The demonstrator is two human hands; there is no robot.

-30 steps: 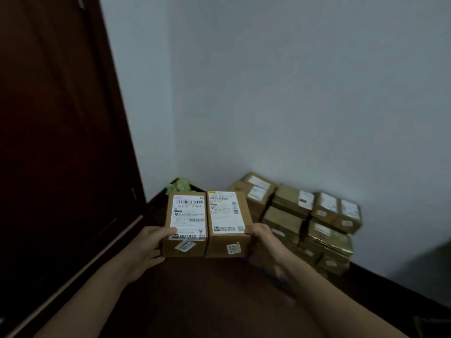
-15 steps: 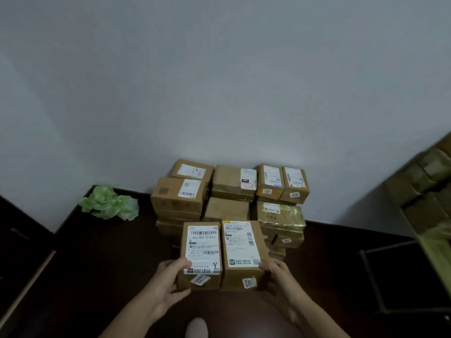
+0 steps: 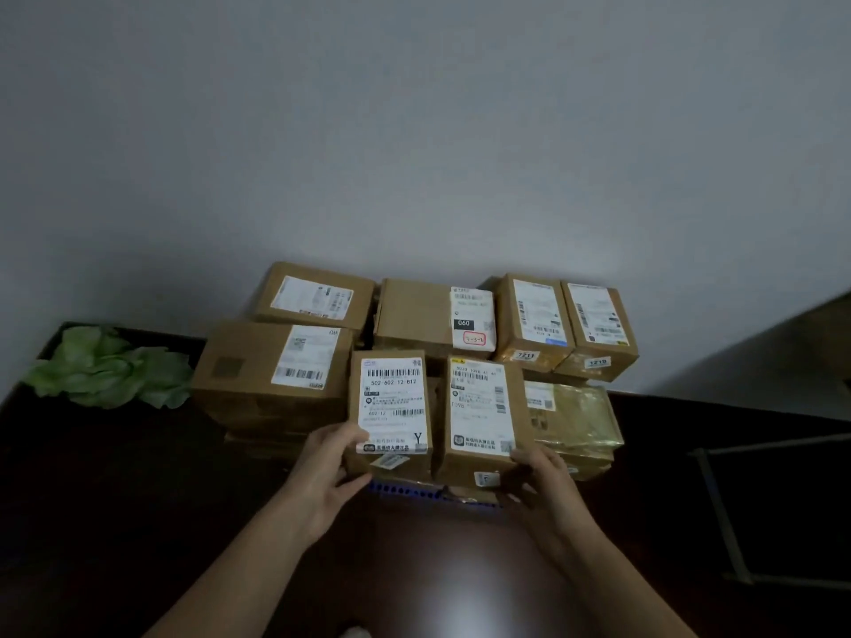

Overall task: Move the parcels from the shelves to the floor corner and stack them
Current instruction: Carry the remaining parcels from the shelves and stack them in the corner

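Two small brown parcels with white labels are held side by side in front of me. My left hand (image 3: 324, 472) grips the left parcel (image 3: 391, 409) at its near left corner. My right hand (image 3: 541, 483) grips the right parcel (image 3: 481, 414) at its near right corner. Both parcels hover low, just before the stack of parcels (image 3: 276, 361) that stands against the white wall. A blue-edged flat item (image 3: 414, 490) lies under the held parcels.
Green leafy stuff (image 3: 110, 366) lies on the dark floor (image 3: 92, 522) in the left corner. A metal frame (image 3: 718, 504) stands at the right. A parcel wrapped in shiny tape (image 3: 575, 416) sits at the stack's right front.
I have come closer to the stack and the two held parcels have gone down and forward towards it. The door at the left has left the view.
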